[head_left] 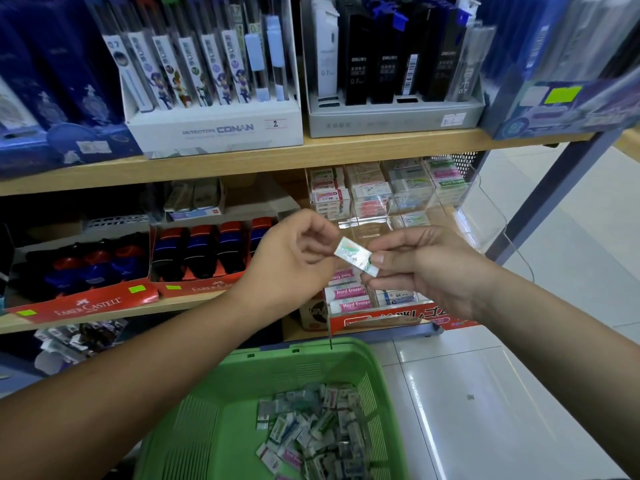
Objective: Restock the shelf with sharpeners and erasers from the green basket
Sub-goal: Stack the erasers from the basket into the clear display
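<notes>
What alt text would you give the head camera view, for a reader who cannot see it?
Two bare hands, left hand and right hand, hold one small wrapped eraser between them in front of a stationery shelf. Below them sits a green basket with a pile of loose erasers, and clear bins of erasers stand behind the hands.

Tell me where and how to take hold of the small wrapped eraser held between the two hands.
Pinch the eraser across its two broad flat faces near one short end, coming from that end. It is a thin flat block lying tilted, upper left to lower right. The left hand has the upper-left end, the right hand the lower-right end, so only the middle is free.
</notes>
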Available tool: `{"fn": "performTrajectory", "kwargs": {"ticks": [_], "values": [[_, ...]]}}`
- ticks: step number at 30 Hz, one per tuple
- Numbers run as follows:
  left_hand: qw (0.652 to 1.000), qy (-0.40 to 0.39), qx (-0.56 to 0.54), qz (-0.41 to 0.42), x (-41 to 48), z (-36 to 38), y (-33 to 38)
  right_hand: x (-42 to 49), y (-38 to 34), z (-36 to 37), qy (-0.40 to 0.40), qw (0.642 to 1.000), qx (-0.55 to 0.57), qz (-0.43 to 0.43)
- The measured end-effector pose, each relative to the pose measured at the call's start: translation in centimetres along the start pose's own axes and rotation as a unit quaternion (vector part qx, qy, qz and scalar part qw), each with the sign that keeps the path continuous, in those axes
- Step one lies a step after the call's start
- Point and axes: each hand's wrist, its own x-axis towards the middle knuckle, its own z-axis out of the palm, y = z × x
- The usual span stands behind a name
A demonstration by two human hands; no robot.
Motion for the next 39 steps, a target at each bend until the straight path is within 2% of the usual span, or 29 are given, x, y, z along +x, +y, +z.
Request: {"fn": "performTrajectory", "kwargs": {"ticks": [2,5,7,9,12,15,17,21,26,30,33,35,37,39], "values": [[0.998,0.004,-0.031,-0.056,0.2,0.1,0.2,0.0,0.0,-0.2,0.004,1.0,0.002,-0.008],[0.983,-0.033,-0.123,-0.134,0.0,0.5,0.8,-0.1,0.0,-0.1,0.007,1.0,-0.006,-0.019],[0.976,-0.036,-0.157,-0.148,-0.1,0.8,1.1,-0.2,-0.1,0.1,0.003,0.999,-0.025,-0.022],[0.976,-0.023,-0.156,-0.147,0.3,0.9,1.4,-0.4,-0.4,0.0,0.022,0.995,-0.092,-0.033],[0.988,-0.033,-0.07,-0.137,1.3,1.0,1.2,-0.2,-1.0,-1.6,0.141,0.966,-0.198,-0.087],[0.991,-0.101,0.039,-0.079,2.3,2.0,1.0,0.0,-1.2,-3.5,0.221,0.946,-0.209,-0.108],[0.983,-0.134,0.124,-0.028,3.0,3.2,0.9,-0.2,-0.8,-4.0,0.216,0.946,-0.219,-0.098],[0.967,-0.105,0.233,0.021,4.7,6.0,1.1,-0.4,-0.3,-4.3,0.189,0.956,-0.214,-0.071],[0.955,-0.113,0.268,0.054,4.6,7.8,0.3,-0.6,-0.1,-4.6,0.174,0.969,-0.166,-0.049],[0.951,-0.131,0.279,0.038,4.6,7.4,0.1,-0.4,0.1,-4.6,0.158,0.974,-0.158,-0.041],[0.973,-0.095,0.212,0.002,4.9,6.8,-0.1,-0.2,0.0,-4.6,0.165,0.973,-0.159,-0.033],[0.972,-0.098,0.214,0.004,4.7,6.7,-0.4,-0.3,0.0,-4.6,0.171,0.973,-0.153,-0.028],[0.951,-0.113,0.286,0.041,4.4,6.8,-0.9,-0.5,0.0,-4.8,0.175,0.973,-0.147,-0.025],[0.894,-0.127,0.417,0.108,4.1,6.9,-1.2,-0.7,0.0,-4.9,0.179,0.973,-0.143,-0.021]]}}
